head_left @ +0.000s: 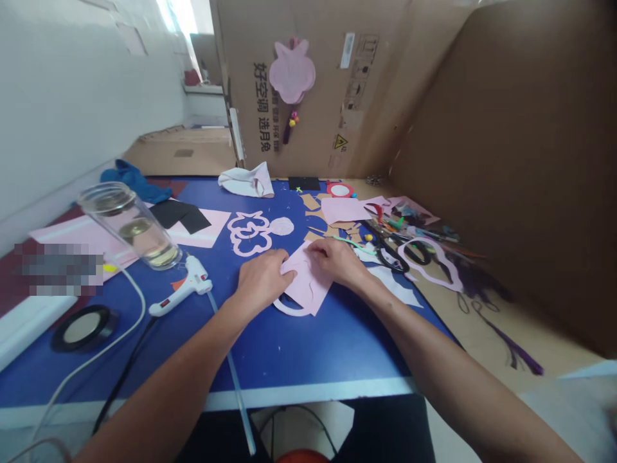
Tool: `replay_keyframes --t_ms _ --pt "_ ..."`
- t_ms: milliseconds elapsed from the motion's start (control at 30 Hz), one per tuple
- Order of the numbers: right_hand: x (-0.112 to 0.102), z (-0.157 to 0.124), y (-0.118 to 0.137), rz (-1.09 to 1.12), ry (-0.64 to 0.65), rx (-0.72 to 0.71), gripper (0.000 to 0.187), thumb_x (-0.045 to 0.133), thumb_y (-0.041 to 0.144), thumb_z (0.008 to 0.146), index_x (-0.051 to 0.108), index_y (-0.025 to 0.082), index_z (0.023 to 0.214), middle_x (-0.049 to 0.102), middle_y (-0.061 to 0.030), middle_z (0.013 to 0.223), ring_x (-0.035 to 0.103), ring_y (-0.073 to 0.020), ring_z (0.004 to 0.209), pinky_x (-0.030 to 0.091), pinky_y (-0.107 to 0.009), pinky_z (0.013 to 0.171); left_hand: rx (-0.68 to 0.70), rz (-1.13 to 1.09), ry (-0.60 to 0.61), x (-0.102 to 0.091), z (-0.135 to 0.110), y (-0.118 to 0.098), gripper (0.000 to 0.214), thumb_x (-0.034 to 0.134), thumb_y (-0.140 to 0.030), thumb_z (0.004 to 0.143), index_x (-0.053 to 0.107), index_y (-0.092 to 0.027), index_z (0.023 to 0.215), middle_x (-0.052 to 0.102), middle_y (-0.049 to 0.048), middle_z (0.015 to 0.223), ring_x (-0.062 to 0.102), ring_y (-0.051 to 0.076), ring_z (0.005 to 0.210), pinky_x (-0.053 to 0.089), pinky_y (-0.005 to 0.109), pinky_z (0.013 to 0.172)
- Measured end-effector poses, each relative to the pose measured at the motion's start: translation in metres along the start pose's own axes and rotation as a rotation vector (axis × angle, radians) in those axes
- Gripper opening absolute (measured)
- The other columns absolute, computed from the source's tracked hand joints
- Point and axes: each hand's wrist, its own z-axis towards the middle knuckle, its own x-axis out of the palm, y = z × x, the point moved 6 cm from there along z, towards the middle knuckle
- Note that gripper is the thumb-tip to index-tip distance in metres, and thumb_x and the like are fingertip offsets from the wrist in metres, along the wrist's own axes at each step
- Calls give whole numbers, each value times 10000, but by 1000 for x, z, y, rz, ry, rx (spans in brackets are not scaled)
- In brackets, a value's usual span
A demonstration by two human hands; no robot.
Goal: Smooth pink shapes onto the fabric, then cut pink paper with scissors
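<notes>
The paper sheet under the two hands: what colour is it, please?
The sheet is pale pink; the head view shows it best.

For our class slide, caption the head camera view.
Left hand and right hand on a pink sheet, beside a hot glue gun.

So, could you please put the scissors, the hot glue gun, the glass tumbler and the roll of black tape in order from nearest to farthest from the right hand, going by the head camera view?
1. Black-handled scissors, just to the right of the right hand.
2. Hot glue gun, well to that hand's left.
3. Glass tumbler, farther left, toward the wall.
4. Black tape roll, farthest left, near the table's edge.
</notes>
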Motion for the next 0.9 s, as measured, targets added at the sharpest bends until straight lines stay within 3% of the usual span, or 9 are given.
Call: replay_keyframes --t_ms 200,367,600,900 --pt "-1 -1 -4 51 -17 18 349 592 58 977 861 235 1112 863 -77 1192 784 -263 1111 548 -332 970 -52 -29 10 0 2 7 296 675 -290 1013 767 -294 1294 845 61 1190 782 321 1121 507 389 857" --pt "-1 0 -13 167 -53 41 328 623 75 967 869 251 1091 873 -42 1101 789 -236 1003 552 -306 908 -94 -151 -14 -5 9 17 373 697 -230 970 752 -252 1338 829 51 1057 768 287 1002 456 365 759" --pt "-4 0 -13 204 -66 83 296 648 98 949 873 227 1092 853 -44 990 745 -216 870 532 -297 819 -80 -463 -112 -5 15 27 376 713 -194 887 761 -195 1259 732 -1 808 668 201 717 453 327 680" --pt "-6 0 -6 190 -38 111 291 655 100 933 863 228 1092 815 -28 909 705 -205 822 499 -289 765 -109 -916 -58 4 17 28 356 777 -236 821 724 -220 1173 607 -67 665 568 139 527 462 296 569"
